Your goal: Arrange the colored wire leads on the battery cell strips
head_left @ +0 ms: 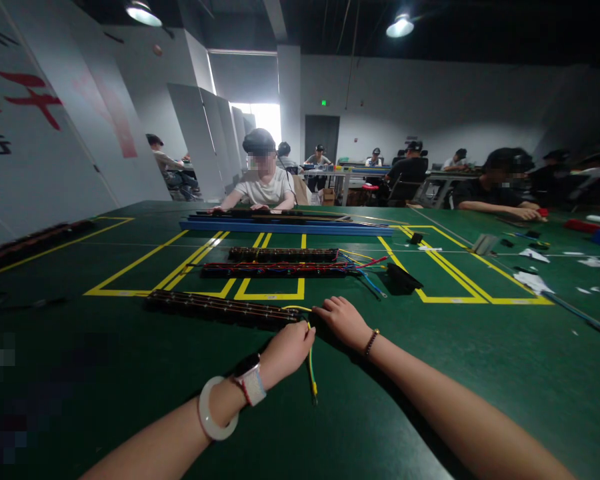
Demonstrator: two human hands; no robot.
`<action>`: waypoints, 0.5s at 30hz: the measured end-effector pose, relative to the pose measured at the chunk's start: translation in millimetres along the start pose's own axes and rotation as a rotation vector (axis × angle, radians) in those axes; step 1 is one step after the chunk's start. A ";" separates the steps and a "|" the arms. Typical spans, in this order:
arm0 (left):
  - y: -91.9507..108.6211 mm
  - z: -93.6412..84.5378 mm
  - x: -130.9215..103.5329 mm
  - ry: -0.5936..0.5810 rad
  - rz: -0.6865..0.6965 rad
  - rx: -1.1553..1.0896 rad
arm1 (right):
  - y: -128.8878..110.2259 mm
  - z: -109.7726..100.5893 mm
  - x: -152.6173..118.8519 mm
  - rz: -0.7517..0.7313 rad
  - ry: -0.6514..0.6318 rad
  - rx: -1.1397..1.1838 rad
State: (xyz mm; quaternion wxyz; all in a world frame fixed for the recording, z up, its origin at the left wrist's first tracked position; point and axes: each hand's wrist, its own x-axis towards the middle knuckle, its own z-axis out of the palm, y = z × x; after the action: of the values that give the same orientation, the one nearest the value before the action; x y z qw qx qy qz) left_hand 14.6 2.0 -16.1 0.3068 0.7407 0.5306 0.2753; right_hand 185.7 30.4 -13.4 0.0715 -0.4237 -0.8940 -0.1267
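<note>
My left hand (287, 347), with a watch and a pale bangle at its wrist, is closed at the right end of a long black strip (220, 308) with lengthwise copper-coloured lines. A yellow-green wire (311, 363) hangs from its fingertips, ending in a ring terminal (315, 393). Just right of it, my right hand (343, 323) has its fingers closed at a yellow wire (296, 308) leaving the strip's end. Whether both stretches are one wire is hidden by the hands. The strip lies on the green table (380, 413).
Beyond the hands lie two more black strips, one with red and blue wires (280, 269). A black piece (403, 279) sits to their right. Farther back is a blue rail (285, 227), with a co-worker (265, 177) behind it. Yellow tape (270, 297) marks the table; scraps (533, 280) lie right.
</note>
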 end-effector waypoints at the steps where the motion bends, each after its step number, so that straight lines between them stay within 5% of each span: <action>1: 1.4 0.7 -2.7 0.014 0.004 0.030 | 0.2 0.4 0.1 0.002 0.001 0.003; 8: 0.9 12.6 -13.7 0.083 0.014 -0.078 | -0.9 -0.4 0.8 0.033 0.007 0.056; 15: 0.8 13.5 -16.2 0.017 0.203 -0.298 | -12.3 -4.5 2.0 0.095 0.139 0.360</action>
State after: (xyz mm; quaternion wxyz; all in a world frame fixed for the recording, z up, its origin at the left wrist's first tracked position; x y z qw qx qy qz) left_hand 20.4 -15.9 -25.7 0.3792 0.7344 0.4090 0.3867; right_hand 175.0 23.1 -10.7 0.2138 -0.4362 -0.8741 0.0098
